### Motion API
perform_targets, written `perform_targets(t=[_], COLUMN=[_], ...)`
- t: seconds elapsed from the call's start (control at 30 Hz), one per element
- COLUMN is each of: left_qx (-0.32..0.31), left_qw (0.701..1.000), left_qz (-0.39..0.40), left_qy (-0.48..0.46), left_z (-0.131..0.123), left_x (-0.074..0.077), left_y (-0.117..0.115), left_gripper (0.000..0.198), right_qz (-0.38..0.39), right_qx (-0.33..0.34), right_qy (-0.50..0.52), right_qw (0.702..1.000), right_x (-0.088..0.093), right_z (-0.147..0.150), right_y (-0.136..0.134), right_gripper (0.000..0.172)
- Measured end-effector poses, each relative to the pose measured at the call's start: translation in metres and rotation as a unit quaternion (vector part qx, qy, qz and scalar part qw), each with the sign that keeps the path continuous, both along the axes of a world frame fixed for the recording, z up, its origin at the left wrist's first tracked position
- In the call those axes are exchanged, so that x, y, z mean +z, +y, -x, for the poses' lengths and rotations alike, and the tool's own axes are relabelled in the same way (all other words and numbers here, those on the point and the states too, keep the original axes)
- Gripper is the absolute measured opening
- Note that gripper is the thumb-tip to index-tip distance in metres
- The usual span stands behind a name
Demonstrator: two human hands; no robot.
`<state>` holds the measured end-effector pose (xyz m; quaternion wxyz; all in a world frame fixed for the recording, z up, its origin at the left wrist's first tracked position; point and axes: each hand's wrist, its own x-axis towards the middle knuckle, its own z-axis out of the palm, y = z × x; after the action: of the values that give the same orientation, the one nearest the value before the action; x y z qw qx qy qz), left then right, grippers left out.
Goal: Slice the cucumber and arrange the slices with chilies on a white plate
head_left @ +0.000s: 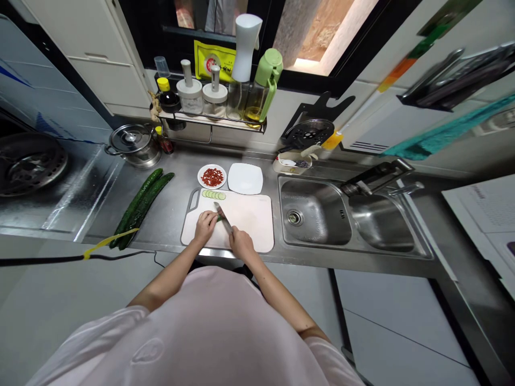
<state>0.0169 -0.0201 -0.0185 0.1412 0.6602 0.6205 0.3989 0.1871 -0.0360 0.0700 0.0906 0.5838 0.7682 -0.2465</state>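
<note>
A pale cutting board [253,222] lies on the steel counter in front of me. My right hand [242,242] is closed round the handle of a knife [222,215], whose blade angles up and to the left. My left hand [205,224] is curled over a short piece of cucumber [219,218] at the blade, and most of that piece is hidden. A row of several cucumber slices [213,195] lies along the board's far edge.
Two whole cucumbers [140,206] lie left of the board. A round plate of chopped red chilli [212,176] and an empty white square plate [245,178] stand behind it. A double sink [346,217] is on the right, a steel pot [131,142] at the back left, and a bottle rack [213,121] above.
</note>
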Motion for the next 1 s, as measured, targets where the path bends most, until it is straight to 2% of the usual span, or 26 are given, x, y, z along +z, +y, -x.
perform_targets(t=[0.2,0.53,1.0], left_qx=[0.001,0.001,-0.006], left_qw=[1.000,1.000,1.000], left_qz=[0.003,0.001,0.007], left_qy=[-0.003,0.000,-0.005], left_z=[0.000,-0.001,0.000], left_x=[0.000,0.000,-0.001], left_y=[0.000,0.000,0.001], left_gripper=[0.021,0.021,0.021], right_qz=[0.002,0.048,0.033], right_qx=[0.004,0.012,0.023], right_qy=[-0.001,-0.014,-0.014], right_qw=[1.000,0.999,0.999], right_x=[0.001,0.010,0.005], right_z=[-0.007,-0.020,-0.007], right_y=[-0.006,-0.018,-0.006], right_gripper=[0.020,0.018,0.020])
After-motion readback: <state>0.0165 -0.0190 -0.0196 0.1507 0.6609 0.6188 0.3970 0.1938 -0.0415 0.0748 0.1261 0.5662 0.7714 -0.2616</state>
